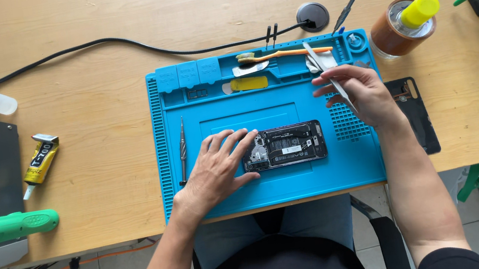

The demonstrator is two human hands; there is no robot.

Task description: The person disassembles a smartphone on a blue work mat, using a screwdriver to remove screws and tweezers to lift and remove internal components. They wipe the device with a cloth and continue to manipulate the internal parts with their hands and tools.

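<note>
Left hand (214, 170) half-covering opened phone (286, 145)

Bright, even daylight fills the scene, and the wooden worktop (99, 110) looks pale and a little washed out toward the far edge. Shadows are soft and short, lying just under the hands and along the near edge of the blue mat (296, 182). The open phone (283, 146) shows small glints. Focus is sharp throughout. Straight edges bow slightly toward the corners.
</note>
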